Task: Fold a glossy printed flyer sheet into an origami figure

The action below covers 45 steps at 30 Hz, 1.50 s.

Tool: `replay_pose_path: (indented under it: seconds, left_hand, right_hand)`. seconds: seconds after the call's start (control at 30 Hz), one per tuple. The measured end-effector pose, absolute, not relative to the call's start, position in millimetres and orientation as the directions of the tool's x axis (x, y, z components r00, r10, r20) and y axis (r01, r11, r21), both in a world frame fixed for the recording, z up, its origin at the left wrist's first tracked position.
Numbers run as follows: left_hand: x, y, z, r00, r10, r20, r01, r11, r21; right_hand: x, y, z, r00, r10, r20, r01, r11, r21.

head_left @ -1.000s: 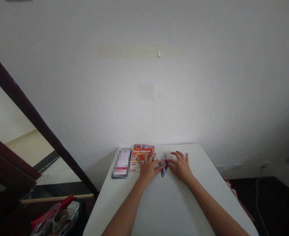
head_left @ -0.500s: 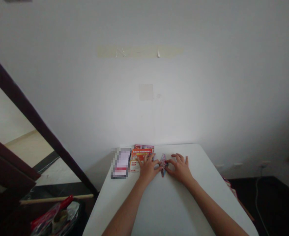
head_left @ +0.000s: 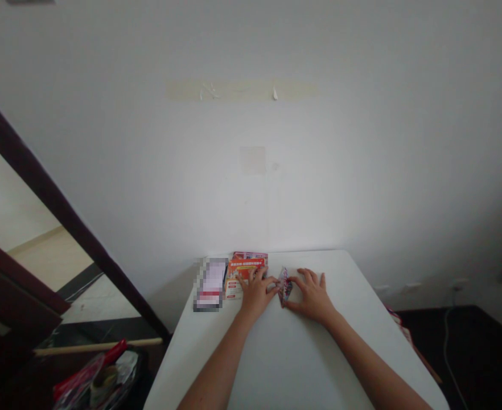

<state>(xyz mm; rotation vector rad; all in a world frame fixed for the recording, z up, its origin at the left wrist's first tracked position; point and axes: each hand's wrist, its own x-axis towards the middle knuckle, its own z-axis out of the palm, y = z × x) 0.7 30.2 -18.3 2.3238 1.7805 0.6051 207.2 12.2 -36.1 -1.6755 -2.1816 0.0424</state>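
Observation:
A small piece of folded, colourfully printed paper (head_left: 284, 287) stands between my hands on the white table (head_left: 291, 353). It has a narrow diamond shape with pointed ends. My left hand (head_left: 256, 291) pinches its left side between thumb and index finger, the other fingers fanned over printed leaflets. On the right side, my right hand (head_left: 313, 295) has its index fingertip at the paper's upper edge and its thumb at the lower tip. The orange and white leaflets (head_left: 234, 289) lie partly under my left fingers.
A blurred-out phone-like device (head_left: 210, 285) lies left of the leaflets. The table's far edge meets a white wall (head_left: 251, 210). At lower left on the floor is a bin (head_left: 138, 370) of mixed items, near a dark door frame (head_left: 84, 233). A cable (head_left: 447, 347) hangs at right.
My right thumb has slid down to the paper's lower tip, so thumb and index finger are wider apart. The paper's right side looks more spread. My left hand has barely moved.

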Motion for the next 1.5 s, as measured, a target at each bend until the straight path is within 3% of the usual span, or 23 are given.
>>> replay_pose_path:
  seconds: [0.47, 0.77, 1.03, 1.5]
  left_hand:
    - [2.8, 27.7, -16.8, 0.226, 0.936, 0.268, 0.884, -0.313, 0.348]
    - [1.8, 29.6, -20.2, 0.208, 0.916, 0.343, 0.875, -0.331, 0.354]
    - [1.6, 31.7, -23.4, 0.176, 0.930, 0.324, 0.894, -0.288, 0.342]
    - [1.9, 35.5, -23.5, 0.096, 0.913, 0.396, 0.857, -0.278, 0.433]
  right_hand:
    - [214.1, 22.7, -45.9, -0.105, 0.942, 0.320, 0.915, 0.217, -0.339]
    - [212.1, 18.4, -36.1, -0.156, 0.951, 0.265, 0.901, 0.248, -0.357]
    - [209.7, 15.6, -30.5, -0.166, 0.957, 0.237, 0.901, 0.245, -0.357]
    - [219.5, 23.4, -41.7, -0.158, 0.919, 0.362, 0.816, 0.328, -0.476]
